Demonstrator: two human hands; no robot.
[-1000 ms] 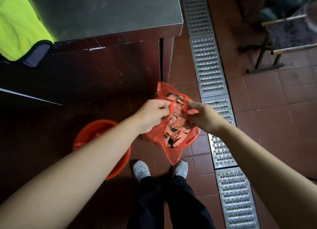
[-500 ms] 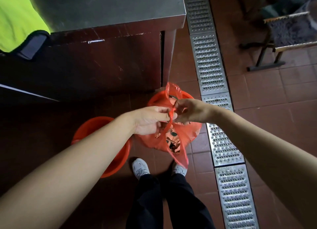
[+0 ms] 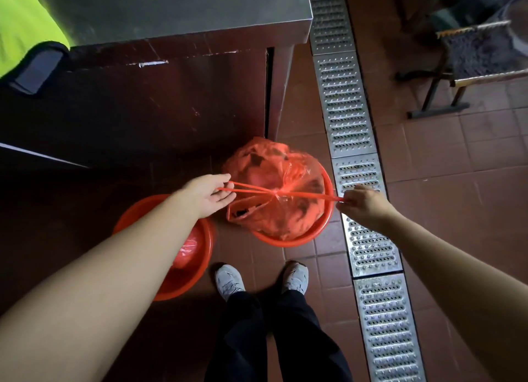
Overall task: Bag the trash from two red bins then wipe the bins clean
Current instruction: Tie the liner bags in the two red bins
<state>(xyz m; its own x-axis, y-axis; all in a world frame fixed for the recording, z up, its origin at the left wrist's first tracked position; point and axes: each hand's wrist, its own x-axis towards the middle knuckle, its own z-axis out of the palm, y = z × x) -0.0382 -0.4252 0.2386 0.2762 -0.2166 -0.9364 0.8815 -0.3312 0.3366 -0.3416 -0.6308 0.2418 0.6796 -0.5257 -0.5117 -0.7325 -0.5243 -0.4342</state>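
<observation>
At centre frame, a red trash bag (image 3: 274, 193) sits in the right-hand red bin (image 3: 288, 238) on the tiled floor (image 3: 443, 210), beside the drain grating (image 3: 368, 238) and in front of the steel counter (image 3: 183, 10). Both bag handles are drawn out into thin cords that meet at a knot over the bag's mouth. The left hand (image 3: 210, 195) has one cord looped across its loosely curled fingers; the right hand (image 3: 361, 203) pinches the other cord's end between thumb and fingertips. Pulling in opposite directions appears intended to cinch the knot and seal the trash inside. The taut cords form the bag's long axis, running near-horizontally from frame left to frame right. The second bin (image 3: 197, 256), lower left and partly hidden by the forearm, holds a red liner; its contents cannot be determined.
</observation>
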